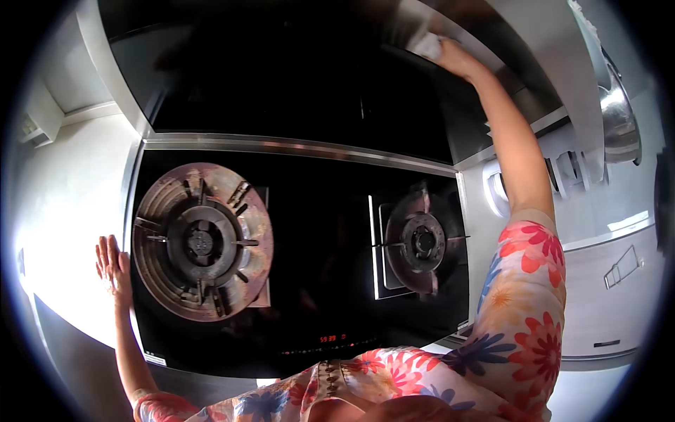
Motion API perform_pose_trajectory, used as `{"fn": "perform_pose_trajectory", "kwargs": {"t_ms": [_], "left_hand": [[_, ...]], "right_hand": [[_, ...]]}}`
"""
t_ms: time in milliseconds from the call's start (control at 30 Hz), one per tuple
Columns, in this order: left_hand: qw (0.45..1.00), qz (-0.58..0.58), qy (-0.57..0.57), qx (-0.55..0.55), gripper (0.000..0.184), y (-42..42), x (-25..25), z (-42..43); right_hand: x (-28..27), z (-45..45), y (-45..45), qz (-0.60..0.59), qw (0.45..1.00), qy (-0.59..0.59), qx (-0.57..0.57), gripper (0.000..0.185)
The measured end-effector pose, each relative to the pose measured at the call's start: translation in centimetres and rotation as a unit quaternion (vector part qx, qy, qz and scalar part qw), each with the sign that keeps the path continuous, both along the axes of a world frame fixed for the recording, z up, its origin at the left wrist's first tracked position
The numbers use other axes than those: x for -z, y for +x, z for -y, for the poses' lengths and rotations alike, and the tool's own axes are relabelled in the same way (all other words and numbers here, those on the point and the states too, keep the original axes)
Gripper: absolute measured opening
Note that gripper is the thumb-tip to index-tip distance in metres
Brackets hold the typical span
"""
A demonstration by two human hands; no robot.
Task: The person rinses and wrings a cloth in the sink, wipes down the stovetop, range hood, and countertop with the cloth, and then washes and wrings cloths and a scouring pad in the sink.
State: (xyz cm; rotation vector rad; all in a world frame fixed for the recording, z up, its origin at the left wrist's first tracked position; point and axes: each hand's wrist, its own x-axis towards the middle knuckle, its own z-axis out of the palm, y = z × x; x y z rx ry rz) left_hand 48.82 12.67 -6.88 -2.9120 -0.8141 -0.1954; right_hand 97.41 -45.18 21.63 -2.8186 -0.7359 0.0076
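Note:
My left hand [112, 271] rests on the pale countertop [77, 204] at the left, fingers stretched out and holding nothing. It lies just beside the edge of the black glass cooktop [320, 246]. Up at the top right, my right hand [455, 58] is closed around a crumpled white cloth [427, 46], which could also be a tissue. That hand is against or very near the metal strip [450, 21] along the dark glossy panel [281, 77] behind the cooktop. Blur hides the exact contact.
A large round burner [202, 243] sits on the cooktop's left side, and a smaller burner [423, 241] on its right. Red digits [328, 338] glow near the front edge. A metal pot [619, 126] and a row of white dishes [562, 176] stand at the right.

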Motion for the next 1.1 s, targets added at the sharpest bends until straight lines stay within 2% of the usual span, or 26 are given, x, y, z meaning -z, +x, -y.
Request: {"fn": "perform_pose_trajectory", "kwargs": {"t_ms": [67, 100, 133, 200, 233, 300, 367, 400, 500, 533, 600, 667, 700, 767, 833, 867, 933, 1033, 1067, 1100], "left_hand": [[0.999, 0.019, 0.024, 0.013, 0.049, -0.2, 1.3, -1.0], [0.999, 0.027, 0.027, 0.015, 0.049, -0.3, 1.6, -1.2], [0.999, 0.037, 0.033, 0.017, 0.048, -0.2, 2.1, -1.5], [0.998, 0.047, 0.033, 0.017, 0.048, -0.3, 2.7, -1.9], [0.998, 0.047, 0.029, 0.013, 0.049, -0.3, 2.7, -2.0], [0.998, 0.055, 0.019, 0.016, 0.049, -0.5, 2.8, -2.2], [0.998, 0.053, 0.018, 0.015, 0.049, -0.2, 2.7, -2.0], [0.999, 0.048, 0.020, 0.009, 0.050, -0.2, 2.7, -1.9], [0.999, 0.043, 0.011, -0.002, 0.049, -0.1, 1.8, -1.1], [0.999, 0.051, 0.008, 0.006, 0.049, -0.1, 2.1, -1.2], [0.998, 0.054, -0.013, -0.004, 0.048, -0.1, 1.5, -0.7], [0.999, 0.049, -0.011, -0.005, 0.048, 0.1, 0.9, -0.1], [0.999, 0.050, -0.015, -0.011, 0.048, 0.2, 0.6, 0.1], [0.998, 0.032, -0.033, -0.031, 0.048, 0.5, -0.3, 0.8], [0.998, 0.029, -0.038, -0.039, 0.048, 0.6, -0.2, 0.8], [0.998, 0.015, -0.038, -0.053, 0.049, 0.8, -1.0, 1.5], [0.996, 0.010, -0.057, -0.062, 0.049, 0.9, -1.6, 2.0], [0.996, 0.032, -0.056, -0.054, 0.050, 0.6, -1.3, 1.6], [0.996, 0.035, -0.068, -0.054, 0.050, 0.6, -1.6, 1.7], [0.995, 0.037, -0.080, -0.055, 0.050, 0.6, -2.1, 1.8]], "right_hand": [[-0.5, 5.3, -0.6, 0.030, 0.998, -0.036, 0.034, 0.047], [-0.2, 9.1, 1.1, 0.068, 0.979, -0.169, 0.094, 0.046], [0.1, 12.7, 2.3, 0.106, 0.936, -0.297, 0.153, 0.046], [-0.1, 20.0, 1.9, 0.227, 0.918, -0.249, 0.208, 0.036], [-0.3, 21.0, 1.4, 0.283, 0.919, -0.080, 0.261, 0.036], [-0.7, 21.5, 1.0, 0.344, 0.892, 0.039, 0.292, 0.036], [-2.4, 18.9, -0.7, 0.373, 0.887, -0.069, 0.265, 0.037], [-1.7, 20.2, 0.6, 0.388, 0.883, -0.102, 0.244, 0.037], [1.5, 23.3, 4.5, 0.307, 0.894, -0.171, 0.278, 0.034], [1.6, 22.9, 4.8, 0.233, 0.916, -0.216, 0.246, 0.033], [0.1, 21.7, 3.9, 0.029, 0.934, -0.056, 0.352, 0.030], [-0.4, 20.9, 2.7, -0.020, 0.933, -0.005, 0.358, 0.026], [0.3, 21.1, 3.3, 0.038, 0.946, -0.031, 0.321, 0.023], [1.3, 19.3, 3.8, 0.065, 0.944, 0.103, 0.306, 0.021], [-1.4, 10.9, -1.0, -0.109, 0.896, 0.264, 0.340, 0.024], [-0.9, 9.3, -0.8, -0.150, 0.872, 0.372, 0.280, 0.028], [-1.2, 1.7, -2.5, -0.119, 0.846, 0.464, 0.236, 0.031], [-1.7, -11.5, -4.1, -0.102, 0.875, 0.459, 0.111, 0.024], [-2.0, -16.6, -5.2, -0.085, 0.872, 0.469, 0.115, 0.022], [-1.2, -20.7, -4.7, -0.061, 0.826, 0.552, 0.095, 0.019]]}}
